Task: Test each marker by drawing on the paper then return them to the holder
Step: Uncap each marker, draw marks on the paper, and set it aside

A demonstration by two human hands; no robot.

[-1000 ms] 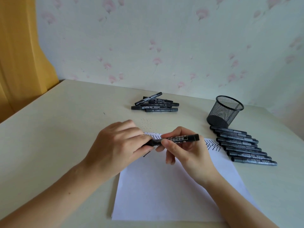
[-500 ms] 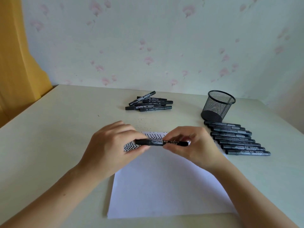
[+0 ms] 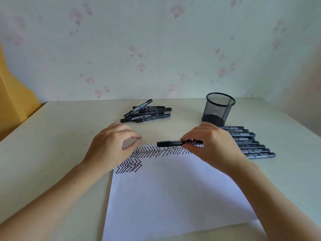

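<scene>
Now your left hand point(image 3: 111, 146) has come off the marker point(image 3: 175, 143) that both hands held half a second ago. It hangs above the desk point(image 3: 57, 140) at about 9 o'clock from the marker, apart from it, its fingers loosely curled toward the thumb with nothing between them. Your right hand point(image 3: 213, 145) alone holds the marker, thumb and fingertips pinching its labelled barrel while the capped end points toward 9 o'clock. The marker lies level above the far edge of the paper point(image 3: 173, 197). With the left hand out of the way, more of the zigzag marks point(image 3: 156, 152) show: a long band across the top of the sheet and a shorter block below it at the sheet's 10 o'clock corner.

At 1 o'clock from the paper stands the mesh holder point(image 3: 218, 108), upright on the desk. Through the mesh you can make out no marker inside it, though its dark base hides the bottom. Just below the holder, at 3 o'clock from your right hand, a row of markers point(image 3: 250, 143) lies side by side on the desk, partly hidden by that hand. At 12 o'clock from the paper a loose pile of markers point(image 3: 147, 113) rests on the desk, one lying slantwise across the others.
</scene>
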